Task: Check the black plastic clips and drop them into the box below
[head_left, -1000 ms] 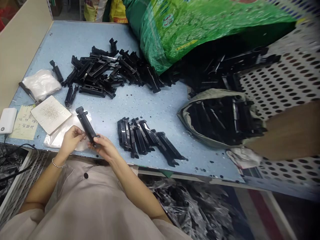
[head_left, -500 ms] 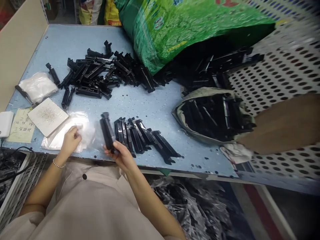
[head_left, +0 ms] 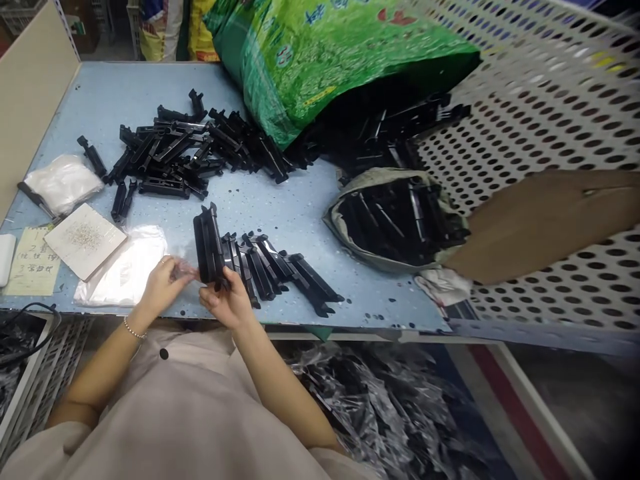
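Note:
My left hand (head_left: pixel 167 283), with a bead bracelet at the wrist, pinches a thin clear plastic bag (head_left: pixel 186 260). Just beside it, my right hand (head_left: pixel 229 300) grips black plastic parts (head_left: pixel 209 243) at their lower end, holding them upright; how many are in the hand I cannot tell. The bag's edge lies close to the lower end of these parts. To the right of that hand, several more black parts (head_left: pixel 270 263) lie side by side in a slanting row. Left of my hands rests a stack of flat clear bags (head_left: pixel 120 267), partly under a square pale board (head_left: pixel 85 241).
A loose heap of black parts (head_left: pixel 170 150) lies at the back, beside a large green sack (head_left: pixel 300 73). An open fabric bag (head_left: pixel 340 237) full of black parts stands right, against a perforated panel (head_left: pixel 550 140). Bagged parts (head_left: pixel 370 413) sit below the table edge.
My left hand has moved from the bag stack towards my right hand, bringing a clear bag beside the black parts. The parts have turned slightly, and the camera view has shifted.

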### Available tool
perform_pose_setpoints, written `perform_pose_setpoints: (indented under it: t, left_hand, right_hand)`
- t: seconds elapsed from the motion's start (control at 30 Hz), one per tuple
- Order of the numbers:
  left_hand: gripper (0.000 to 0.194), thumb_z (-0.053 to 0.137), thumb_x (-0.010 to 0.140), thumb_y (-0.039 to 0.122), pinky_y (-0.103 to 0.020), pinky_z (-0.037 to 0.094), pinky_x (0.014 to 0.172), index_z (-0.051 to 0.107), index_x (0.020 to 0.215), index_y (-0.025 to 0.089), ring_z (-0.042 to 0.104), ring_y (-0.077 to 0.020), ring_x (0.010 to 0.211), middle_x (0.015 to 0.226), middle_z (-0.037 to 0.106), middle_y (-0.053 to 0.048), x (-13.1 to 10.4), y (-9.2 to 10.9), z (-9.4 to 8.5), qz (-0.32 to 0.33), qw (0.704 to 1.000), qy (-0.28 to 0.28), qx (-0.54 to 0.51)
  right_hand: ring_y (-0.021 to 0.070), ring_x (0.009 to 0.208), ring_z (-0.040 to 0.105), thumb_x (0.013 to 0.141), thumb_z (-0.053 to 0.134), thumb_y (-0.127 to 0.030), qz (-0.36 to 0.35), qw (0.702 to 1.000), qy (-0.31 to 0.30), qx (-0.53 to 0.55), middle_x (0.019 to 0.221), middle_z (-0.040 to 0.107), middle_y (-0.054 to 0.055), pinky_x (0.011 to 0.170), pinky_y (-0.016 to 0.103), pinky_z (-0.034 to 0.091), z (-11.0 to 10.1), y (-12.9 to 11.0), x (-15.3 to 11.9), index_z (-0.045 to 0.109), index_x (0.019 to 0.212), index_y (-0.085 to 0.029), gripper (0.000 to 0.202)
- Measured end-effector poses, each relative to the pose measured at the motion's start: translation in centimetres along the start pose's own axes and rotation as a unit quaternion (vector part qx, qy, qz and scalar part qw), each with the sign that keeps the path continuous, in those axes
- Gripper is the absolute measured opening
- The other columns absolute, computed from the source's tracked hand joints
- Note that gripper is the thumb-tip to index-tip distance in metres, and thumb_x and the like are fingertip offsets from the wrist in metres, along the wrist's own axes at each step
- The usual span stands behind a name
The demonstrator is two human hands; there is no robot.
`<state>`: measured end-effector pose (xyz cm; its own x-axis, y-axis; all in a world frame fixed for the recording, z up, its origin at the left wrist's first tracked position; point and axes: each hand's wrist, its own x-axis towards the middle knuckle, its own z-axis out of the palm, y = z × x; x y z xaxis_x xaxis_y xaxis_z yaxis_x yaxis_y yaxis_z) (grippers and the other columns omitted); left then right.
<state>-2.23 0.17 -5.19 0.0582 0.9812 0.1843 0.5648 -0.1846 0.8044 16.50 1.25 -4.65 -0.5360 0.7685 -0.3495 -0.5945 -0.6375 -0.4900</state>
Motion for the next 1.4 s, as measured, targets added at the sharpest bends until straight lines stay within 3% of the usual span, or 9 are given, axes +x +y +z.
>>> perform_pose_setpoints:
  t: [0.1,0.27,0.4,0.53,0.63,0.77,0.9,1.13,1.4]
  left_hand:
    - [0.015,0.056,0.094,0.024,-0.031,0.053,0.078,0.068,0.087,0.018,0.064,-0.0172,0.084,0.087,0.064,-0.004,0.9,-0.7,0.2,-0.023,0.999,0.045,-0.012]
    - [0.022,0.059,0.086,0.016,-0.036,0.054,0.089,0.066,0.108,0.017,0.063,-0.0209,0.101,0.112,0.061,-0.009,1.3,-0.8,0.8,0.011,0.995,0.093,0.047]
    - [0.048,0.076,0.078,0.032,-0.040,0.055,0.092,0.059,0.119,0.015,0.062,-0.0261,0.109,0.121,0.056,-0.013,1.4,0.2,2.9,0.027,0.997,0.052,0.058]
    - [0.042,0.070,0.085,0.029,-0.044,0.051,0.101,0.057,0.123,0.014,0.056,-0.0282,0.120,0.124,0.054,-0.015,2.1,0.4,4.0,0.082,0.991,0.060,0.091]
    - [0.018,0.062,0.089,0.021,-0.043,0.052,0.096,0.064,0.106,0.015,0.057,-0.0267,0.112,0.115,0.059,-0.013,2.6,0.0,3.7,0.146,0.981,0.031,0.123]
    - [0.013,0.055,0.089,0.011,-0.036,0.054,0.083,0.062,0.081,0.018,0.061,-0.0206,0.091,0.092,0.062,-0.007,3.0,-0.5,2.5,0.119,0.986,0.031,0.113]
    - [0.020,0.054,0.085,0.007,-0.033,0.054,0.081,0.061,0.100,0.018,0.062,-0.0180,0.090,0.101,0.063,-0.007,2.8,-0.6,1.2,0.095,0.991,0.066,0.063]
    - [0.042,0.045,0.085,0.000,-0.039,0.055,0.084,0.069,0.109,0.024,0.060,-0.0229,0.100,0.135,0.058,-0.010,1.7,-0.5,0.3,0.192,0.953,-0.112,0.206]
    - [0.033,0.048,0.091,0.011,-0.038,0.058,0.087,0.067,0.117,0.016,0.066,-0.0236,0.099,0.115,0.065,-0.012,1.2,-2.0,0.9,0.107,0.968,-0.043,0.224]
  right_hand:
    - [0.0076,0.048,0.047,0.081,0.066,-0.051,-0.036,0.999,0.010,-0.025,0.117,0.074,0.009,0.045,0.024,0.040,-0.4,-0.6,0.0,0.071,0.103,-0.021,0.036]
    - [0.0079,0.050,0.051,0.083,0.064,-0.050,-0.074,0.996,-0.003,-0.042,0.130,0.068,0.012,0.046,0.024,0.040,-1.2,-1.8,-0.8,0.069,0.112,-0.023,0.040]
    - [0.0081,0.049,0.051,0.081,0.065,-0.053,-0.057,0.998,-0.021,-0.019,0.124,0.071,0.010,0.046,0.024,0.039,-1.3,-1.4,-0.8,0.071,0.105,-0.023,0.039]
    - [0.0100,0.049,0.053,0.078,0.069,-0.055,-0.038,0.999,-0.024,-0.012,0.099,0.077,0.006,0.047,0.025,0.041,-1.8,-0.6,-0.4,0.073,0.098,-0.021,0.039]
    - [0.0126,0.049,0.055,0.079,0.066,-0.055,-0.017,1.000,-0.014,-0.019,0.081,0.075,0.003,0.048,0.027,0.043,-2.5,-0.1,-0.1,0.072,0.092,-0.020,0.037]
    - [0.0135,0.055,0.059,0.080,0.064,-0.056,-0.027,0.998,-0.011,-0.048,0.105,0.076,0.011,0.051,0.028,0.046,-3.1,-0.3,-0.3,0.071,0.103,-0.019,0.044]
    - [0.0124,0.056,0.061,0.079,0.065,-0.056,-0.059,0.996,0.000,-0.067,0.126,0.070,0.012,0.051,0.027,0.047,-3.0,-1.2,-1.0,0.072,0.106,-0.021,0.045]
    - [0.0125,0.057,0.062,0.074,0.067,-0.057,-0.068,0.994,0.021,-0.087,0.131,0.068,0.013,0.050,0.027,0.047,-2.4,-1.9,-0.6,0.072,0.102,-0.019,0.047]
    - [0.0146,0.056,0.063,0.076,0.068,-0.057,-0.078,0.991,0.004,-0.108,0.104,0.075,0.013,0.049,0.026,0.045,-1.8,-2.2,-2.9,0.068,0.096,-0.018,0.044]
